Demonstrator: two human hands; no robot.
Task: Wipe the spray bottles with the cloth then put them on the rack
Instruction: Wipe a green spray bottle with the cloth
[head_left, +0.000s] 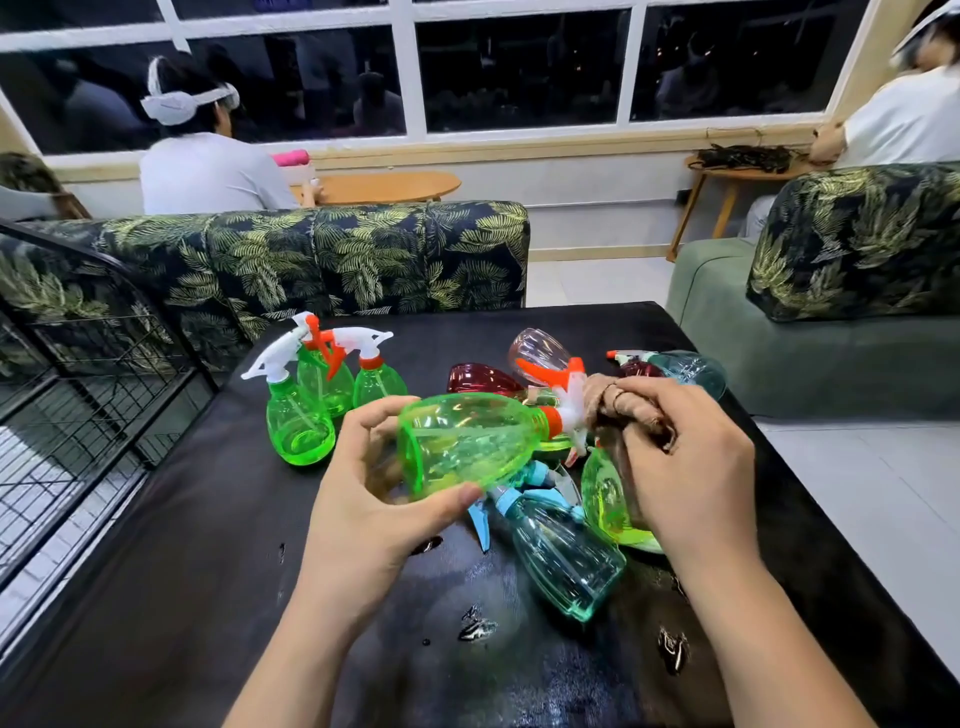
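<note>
My left hand (363, 499) grips the base of a green spray bottle (467, 441) held sideways above the black table (171, 571). Its white and orange spray head (569, 410) points right, into a brown cloth (623, 410) that my right hand (685, 467) holds bunched around the nozzle. Three green bottles (322, 395) stand upright at the table's far left. A pile of lying bottles sits under my hands: a teal one (561, 551), another green one (602, 499), a dark red one (478, 379), a pink one (540, 351) and a blue-green one (685, 371).
A black wire rack (78, 374) stands left of the table. Water drops (478, 623) lie on the near tabletop. Leaf-patterned sofas (337, 254) stand behind and to the right. Other people sit further back by the windows.
</note>
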